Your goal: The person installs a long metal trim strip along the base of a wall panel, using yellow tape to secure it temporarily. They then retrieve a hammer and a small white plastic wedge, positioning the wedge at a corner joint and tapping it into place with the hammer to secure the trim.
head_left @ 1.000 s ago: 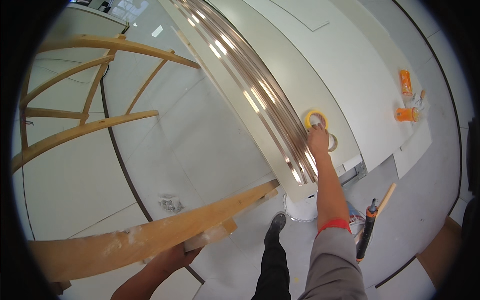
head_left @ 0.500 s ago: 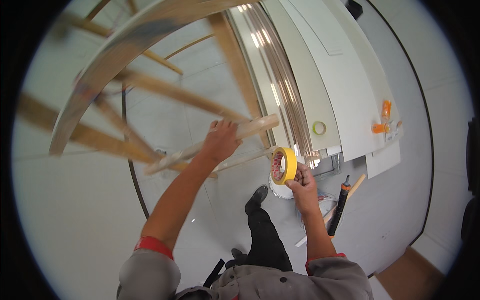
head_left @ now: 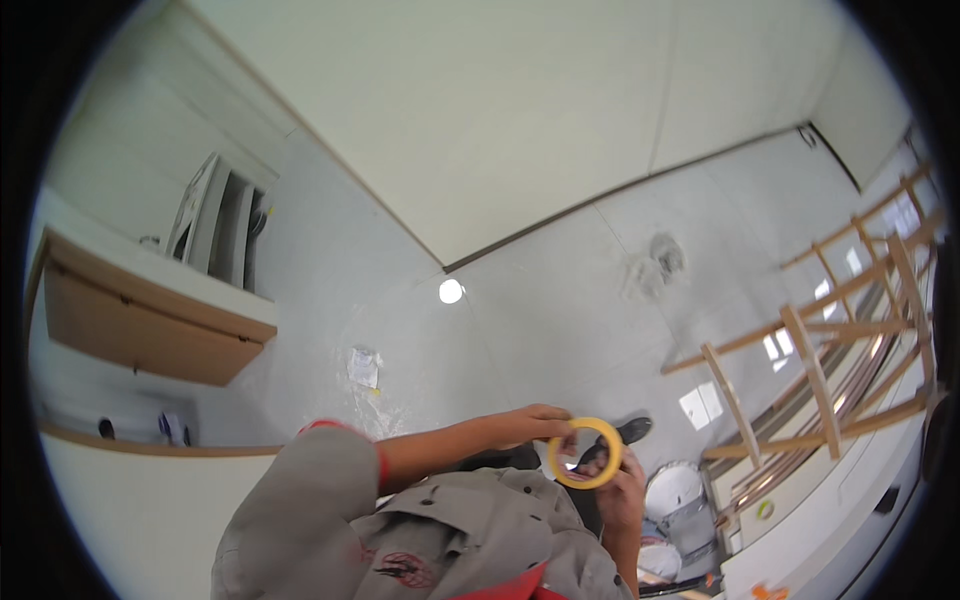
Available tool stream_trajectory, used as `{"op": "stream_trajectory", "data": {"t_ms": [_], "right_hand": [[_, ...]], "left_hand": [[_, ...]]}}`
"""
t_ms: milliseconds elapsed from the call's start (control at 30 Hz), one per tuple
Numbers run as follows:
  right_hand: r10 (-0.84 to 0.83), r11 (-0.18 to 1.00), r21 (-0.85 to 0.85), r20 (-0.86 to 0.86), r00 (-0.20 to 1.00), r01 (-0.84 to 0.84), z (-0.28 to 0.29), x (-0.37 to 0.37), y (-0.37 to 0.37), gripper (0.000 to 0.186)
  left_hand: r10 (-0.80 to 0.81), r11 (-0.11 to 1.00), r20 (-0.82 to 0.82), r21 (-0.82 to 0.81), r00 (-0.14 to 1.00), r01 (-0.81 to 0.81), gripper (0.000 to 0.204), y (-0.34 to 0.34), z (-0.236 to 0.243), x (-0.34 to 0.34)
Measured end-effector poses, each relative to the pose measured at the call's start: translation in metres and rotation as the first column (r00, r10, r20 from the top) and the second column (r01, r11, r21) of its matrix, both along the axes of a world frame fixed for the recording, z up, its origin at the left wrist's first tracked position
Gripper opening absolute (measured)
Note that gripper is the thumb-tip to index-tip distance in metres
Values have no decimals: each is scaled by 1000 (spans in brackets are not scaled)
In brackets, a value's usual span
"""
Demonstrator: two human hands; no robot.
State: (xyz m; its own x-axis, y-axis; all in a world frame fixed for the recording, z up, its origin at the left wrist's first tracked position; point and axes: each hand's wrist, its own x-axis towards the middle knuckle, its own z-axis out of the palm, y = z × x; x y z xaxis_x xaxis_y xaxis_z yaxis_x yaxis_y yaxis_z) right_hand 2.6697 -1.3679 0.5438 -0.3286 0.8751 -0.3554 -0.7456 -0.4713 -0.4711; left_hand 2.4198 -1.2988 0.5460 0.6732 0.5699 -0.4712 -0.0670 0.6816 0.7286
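Note:
A roll of yellow tape [head_left: 614, 447] is held up in front of my body, its open centre facing up. My right hand [head_left: 624, 490] grips it from the right side, and fingertips show through the middle of the ring. From the left, my left hand [head_left: 548, 424] reaches across to the roll, with its fingers closed at the upper left edge. What those fingertips pinch there is too small to make out. Below the roll are my dark trouser legs and a black shoe [head_left: 635, 430] on the floor.
At right stands a wooden ladder-like frame [head_left: 780, 325] over long strips and panels. White buckets [head_left: 675, 490] stand near my right forearm. A white wall [head_left: 520, 120] runs ahead. To the left are a wood-edged panel [head_left: 150, 320] and a grey shelf unit [head_left: 225, 225]. A paper packet [head_left: 364, 367] lies on the floor.
My left hand has let go of the wooden frame's rail and come to the tape roll, still in my right hand. The view has swung left, so the frame now sits at right.

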Motion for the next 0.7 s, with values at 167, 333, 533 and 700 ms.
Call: {"op": "stream_trajectory", "data": {"t_ms": [167,333,533,700], "right_hand": [[257,910,173,480,839,-378,19,-141,9,49],[412,764,166,617,671,-623,-3,-270,36,47],[325,439,166,887,329,-883,-51,-439,94,45],[448,324,0,881,153,-946,-62,-576,141,45]], "left_hand": [[412,909,49,41,910,-414,34,-82,20,-148],[376,902,-161,288,912,-321,46,-91,2,-258],[448,888,-512,350,733,-298,43,-87,-29,-409],[416,909,-576,295,704,-295,46,-51,-27,-535]]}}
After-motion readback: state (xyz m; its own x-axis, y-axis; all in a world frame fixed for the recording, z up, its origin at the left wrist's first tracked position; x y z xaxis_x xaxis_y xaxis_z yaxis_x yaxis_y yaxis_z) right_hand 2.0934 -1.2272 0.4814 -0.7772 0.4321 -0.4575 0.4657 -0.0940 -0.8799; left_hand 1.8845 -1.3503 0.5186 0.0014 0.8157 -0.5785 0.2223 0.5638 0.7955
